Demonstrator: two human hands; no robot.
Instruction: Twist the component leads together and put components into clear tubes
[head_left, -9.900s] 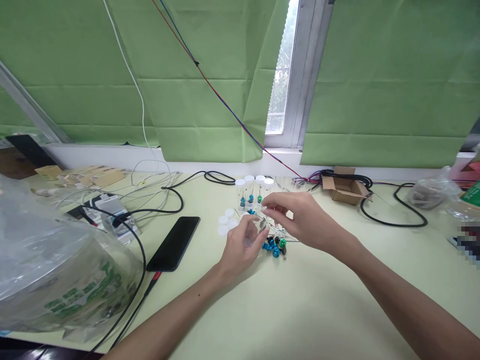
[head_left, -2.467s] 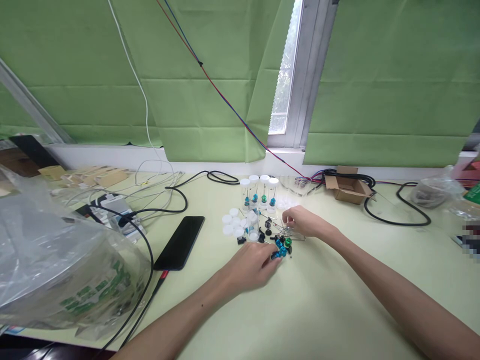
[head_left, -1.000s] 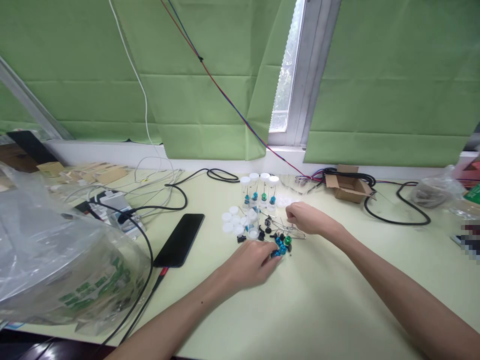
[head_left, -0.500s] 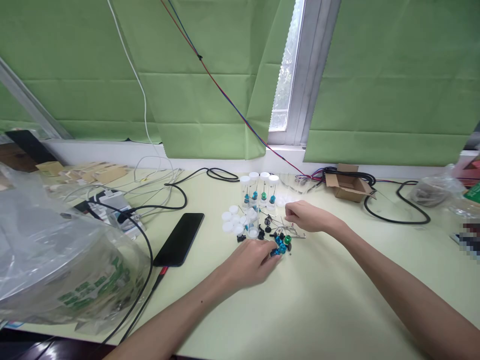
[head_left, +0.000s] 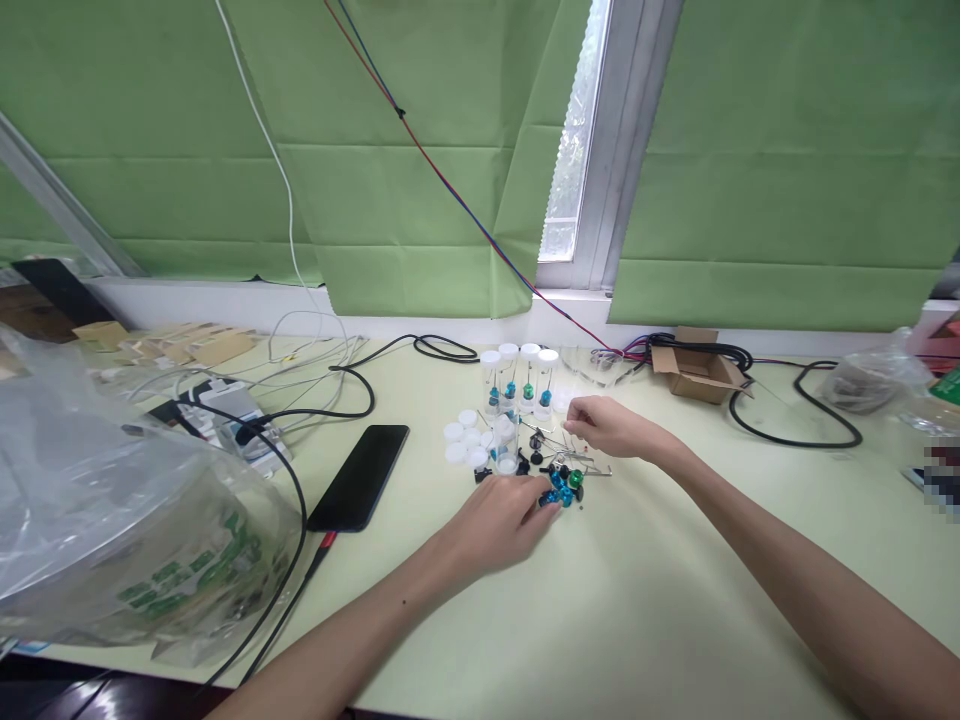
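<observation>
My left hand (head_left: pixel 506 520) rests low on the table, thumb and fingers closing around a small shiny blue metal piece (head_left: pixel 551 497) at the edge of a little pile. In that pile lie more blue pieces (head_left: pixel 565 496), a green one (head_left: pixel 576 478) and black ones. Over thin metal rods (head_left: pixel 592 466) to the right, my right hand (head_left: pixel 611 427) is closed in a pinch; what sits between its fingertips is hidden. Behind stand several clear tubes with white caps (head_left: pixel 547 380), each with a coloured piece on a rod inside. An uncapped clear tube (head_left: pixel 507 450) stands nearer me.
Loose white caps (head_left: pixel 454 452) lie left of the tubes. Further left are a black phone (head_left: pixel 360 478), a power strip (head_left: pixel 236 420) with cables and a large plastic bag (head_left: pixel 135 520). A small cardboard box (head_left: pixel 697 378) and a black cable loop (head_left: pixel 795 440) are at right.
My right hand has shifted slightly left over the rods. My left hand has barely moved, its thumb now a little higher beside the blue pieces.
</observation>
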